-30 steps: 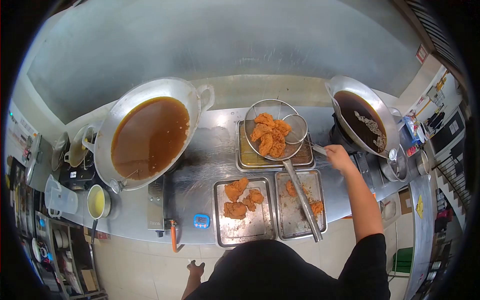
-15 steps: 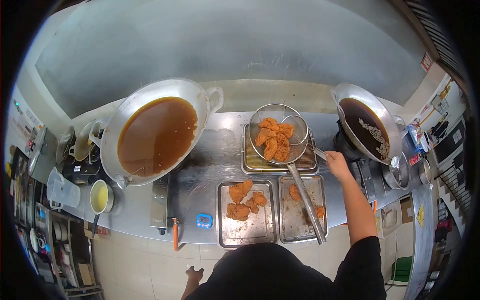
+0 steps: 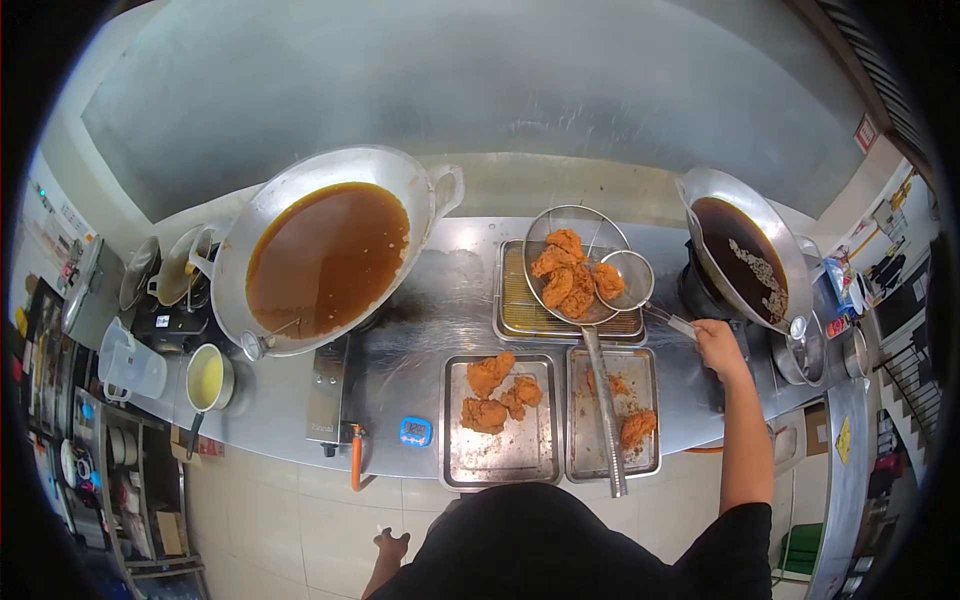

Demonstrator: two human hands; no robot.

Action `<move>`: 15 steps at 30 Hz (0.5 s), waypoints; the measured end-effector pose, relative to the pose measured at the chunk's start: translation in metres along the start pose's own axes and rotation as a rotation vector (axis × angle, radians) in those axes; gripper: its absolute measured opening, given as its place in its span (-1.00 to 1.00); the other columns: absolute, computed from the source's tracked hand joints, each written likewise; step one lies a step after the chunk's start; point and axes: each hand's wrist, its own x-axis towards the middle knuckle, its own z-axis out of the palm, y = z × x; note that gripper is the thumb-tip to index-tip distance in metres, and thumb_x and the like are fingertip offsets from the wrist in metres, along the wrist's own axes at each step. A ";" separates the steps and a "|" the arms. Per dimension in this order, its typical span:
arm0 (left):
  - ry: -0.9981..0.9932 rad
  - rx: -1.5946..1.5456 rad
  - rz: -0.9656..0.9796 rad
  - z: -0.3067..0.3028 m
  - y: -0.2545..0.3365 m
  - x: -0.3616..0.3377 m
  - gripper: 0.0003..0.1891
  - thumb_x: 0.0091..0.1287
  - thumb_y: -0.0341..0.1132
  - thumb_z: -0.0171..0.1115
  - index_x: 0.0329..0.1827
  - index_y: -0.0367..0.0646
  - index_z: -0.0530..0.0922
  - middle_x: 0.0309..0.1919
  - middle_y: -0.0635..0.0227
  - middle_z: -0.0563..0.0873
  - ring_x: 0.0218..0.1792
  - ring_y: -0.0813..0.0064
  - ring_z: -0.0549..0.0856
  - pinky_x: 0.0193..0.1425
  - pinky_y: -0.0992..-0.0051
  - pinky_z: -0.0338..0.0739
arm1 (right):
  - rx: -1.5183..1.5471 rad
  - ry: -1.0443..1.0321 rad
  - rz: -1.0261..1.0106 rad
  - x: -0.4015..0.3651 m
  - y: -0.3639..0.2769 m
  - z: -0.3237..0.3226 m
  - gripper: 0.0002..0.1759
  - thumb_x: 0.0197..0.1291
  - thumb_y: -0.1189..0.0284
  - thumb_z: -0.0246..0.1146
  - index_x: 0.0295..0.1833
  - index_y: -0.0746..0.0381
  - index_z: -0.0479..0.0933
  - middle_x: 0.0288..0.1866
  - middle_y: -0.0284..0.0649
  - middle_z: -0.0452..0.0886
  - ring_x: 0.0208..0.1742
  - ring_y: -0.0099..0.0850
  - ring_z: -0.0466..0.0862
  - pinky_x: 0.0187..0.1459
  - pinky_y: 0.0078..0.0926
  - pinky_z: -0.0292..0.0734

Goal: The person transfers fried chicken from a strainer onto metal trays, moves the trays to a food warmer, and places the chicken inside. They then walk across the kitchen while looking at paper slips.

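My right hand (image 3: 718,348) is closed round the handle of a small mesh strainer (image 3: 634,272), and one fried chicken piece (image 3: 608,281) lies in it. That strainer overlaps the right side of a large, long-handled strainer (image 3: 603,410) holding several more chicken pieces (image 3: 563,270). The large strainer rests over a wire rack tray (image 3: 513,312), its handle reaching across the right metal tray (image 3: 652,385). Low in the view, my left hand (image 3: 392,545) hangs beside my body with curled fingers. A small whitish thing shows at its fingertips, too small to name.
A large wok of brown oil (image 3: 325,265) stands left, and another wok of dark oil (image 3: 735,230) right. Chicken pieces lie on the left metal tray (image 3: 455,450). Near it are a blue timer (image 3: 415,432), an orange hose (image 3: 356,460) and a saucepan (image 3: 209,380).
My right hand has moved right with the small strainer. One chicken piece now sits in this strainer, toward the large strainer's right edge. The large strainer's handle has swung slightly left.
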 end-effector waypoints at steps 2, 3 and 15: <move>-0.018 0.024 0.003 -0.002 -0.001 0.000 -0.11 0.06 0.01 0.40 0.34 -0.46 0.31 0.28 -0.43 0.25 0.33 -0.24 0.31 0.42 0.16 0.31 | 0.054 -0.029 0.110 -0.006 -0.008 -0.010 -0.75 0.38 0.44 0.08 -0.03 0.32 0.62 -0.58 -0.42 0.42 -0.63 -0.63 0.34 -0.62 -0.61 0.17; -0.027 0.038 0.006 -0.004 -0.002 -0.001 -0.11 0.06 0.00 0.40 0.34 -0.46 0.31 0.28 -0.43 0.25 0.32 -0.24 0.32 0.42 0.16 0.32 | 0.083 -0.041 0.166 -0.010 -0.013 -0.015 -0.76 0.39 0.42 0.08 -0.02 0.28 0.61 -0.60 -0.46 0.38 -0.66 -0.67 0.29 -0.67 -0.65 0.09; -0.045 0.145 0.101 -0.008 0.005 0.028 -0.10 0.09 0.06 0.39 0.37 -0.39 0.29 0.30 -0.40 0.27 0.32 -0.24 0.30 0.46 0.10 0.24 | -0.500 0.115 -0.300 -0.114 0.026 -0.047 -0.76 0.26 0.48 0.13 -0.05 0.33 0.62 -0.45 -0.04 0.62 -0.47 -0.20 0.63 -0.40 -0.24 0.48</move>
